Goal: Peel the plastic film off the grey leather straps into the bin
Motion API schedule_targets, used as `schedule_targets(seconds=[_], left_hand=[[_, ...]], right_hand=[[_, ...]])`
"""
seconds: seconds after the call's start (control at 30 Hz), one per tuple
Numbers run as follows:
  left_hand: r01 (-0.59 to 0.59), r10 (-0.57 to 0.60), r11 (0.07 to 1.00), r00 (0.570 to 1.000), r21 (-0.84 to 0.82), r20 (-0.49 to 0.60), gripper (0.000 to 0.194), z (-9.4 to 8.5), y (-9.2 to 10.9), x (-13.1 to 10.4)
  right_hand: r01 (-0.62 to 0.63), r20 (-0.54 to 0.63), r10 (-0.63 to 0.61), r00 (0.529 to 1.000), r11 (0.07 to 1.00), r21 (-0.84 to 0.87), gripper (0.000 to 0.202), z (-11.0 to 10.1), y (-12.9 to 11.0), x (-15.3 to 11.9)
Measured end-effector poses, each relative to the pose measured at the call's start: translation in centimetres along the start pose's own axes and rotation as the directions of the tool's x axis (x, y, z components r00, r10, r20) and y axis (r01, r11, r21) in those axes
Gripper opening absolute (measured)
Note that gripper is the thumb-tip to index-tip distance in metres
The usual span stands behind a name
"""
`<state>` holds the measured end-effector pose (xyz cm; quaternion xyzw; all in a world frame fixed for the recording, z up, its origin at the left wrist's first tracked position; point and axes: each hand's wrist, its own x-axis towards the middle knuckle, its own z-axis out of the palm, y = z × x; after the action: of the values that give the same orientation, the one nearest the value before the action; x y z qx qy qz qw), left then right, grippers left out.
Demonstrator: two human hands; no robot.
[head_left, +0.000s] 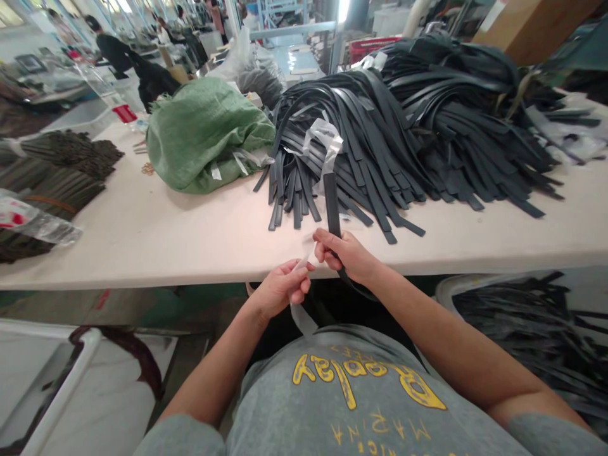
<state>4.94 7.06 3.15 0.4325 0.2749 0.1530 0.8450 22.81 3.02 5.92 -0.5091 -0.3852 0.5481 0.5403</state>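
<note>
At the near edge of the table point(190, 240), the right hand point(349, 253) is closed around a dark strap point(332, 209) that stands up toward the heap of straps point(403, 126) beyond. The left hand point(282, 288) pinches a clear plastic strip point(300, 316) just beside it. This looks like stripping the film off the strap; the next pull needs a firm hold and a steady peel.

You sit in a factory workroom. A long worktable point(156, 240) carries a big heap of dark straps point(403, 120), a green sack point(204, 133) and bundled rods point(57, 171), and behind it other workers point(114, 47) bend over rows of more tables.
</note>
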Motion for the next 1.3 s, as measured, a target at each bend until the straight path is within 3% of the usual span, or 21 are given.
schedule_targets(seconds=[0.1, 0.2, 0.3, 0.43, 0.53, 0.67, 0.87, 1.1, 1.2, 1.27, 1.3], left_hand=[[-0.069, 0.091, 0.972, 0.992, 0.226, -0.085, 0.033, 0.6, 0.3, 0.0], [-0.097, 0.144, 0.935, 0.983, 0.34, -0.114, 0.035, 1.2, 0.1, 0.0], [-0.119, 0.152, 0.959, 0.982, 0.258, -0.109, 0.039, 1.4, -0.7, 0.0], [-0.126, 0.141, 0.988, 0.974, 0.089, -0.18, 0.042, 1.1, -2.4, -0.6], [-0.113, 0.118, 0.993, 0.973, 0.036, -0.2, 0.038, 1.1, -3.6, -1.4], [0.007, 0.005, 0.995, 0.993, 0.101, -0.116, 0.036, 1.1, -4.1, -2.3], [0.141, -0.145, 0.968, 0.989, 0.209, 0.004, 0.035, 0.5, -3.4, -1.9], [0.15, -0.204, 0.919, 0.972, 0.365, 0.114, 0.028, 1.0, -3.0, -1.8], [0.113, -0.163, 0.935, 0.979, 0.335, 0.125, 0.03, 0.5, -1.7, -2.7], [0.039, -0.049, 0.961, 0.998, 0.272, 0.029, 0.028, -1.1, 0.0, -4.2], [-0.027, 0.046, 0.968, 0.996, 0.248, -0.07, 0.027, -2.5, 1.1, -5.4]], right_hand=[[-0.009, 0.008, 0.011, 1.0, 0.985, -0.17, 0.052, 0.3, 0.2, -0.8], [0.043, -0.059, -0.063, 0.996, 0.955, -0.293, 0.036, 0.4, 0.5, -1.2], [0.094, -0.162, -0.158, 0.974, 0.934, -0.345, 0.026, -0.2, 0.5, -0.9], [0.095, -0.301, -0.196, 0.933, 0.943, -0.319, 0.03, -1.8, -0.1, -0.2], [0.129, -0.303, -0.209, 0.93, 0.956, -0.265, 0.033, -2.6, -0.4, 0.2], [0.169, -0.25, -0.235, 0.939, 0.951, -0.259, 0.032, -2.5, -0.7, 0.2], [0.198, -0.212, -0.258, 0.943, 0.943, -0.267, 0.035, -1.7, -0.5, 0.2], [0.175, -0.228, -0.236, 0.944, 0.95, -0.26, 0.039, -2.2, 0.0, 0.3], [0.13, -0.241, -0.196, 0.95, 0.956, -0.263, 0.047, -2.4, 0.4, 0.0], [0.064, -0.224, -0.12, 0.967, 0.968, -0.241, 0.055, -2.7, 0.7, -0.4], [0.033, -0.199, -0.078, 0.977, 0.975, -0.22, 0.06, -2.8, 0.9, -0.6]])
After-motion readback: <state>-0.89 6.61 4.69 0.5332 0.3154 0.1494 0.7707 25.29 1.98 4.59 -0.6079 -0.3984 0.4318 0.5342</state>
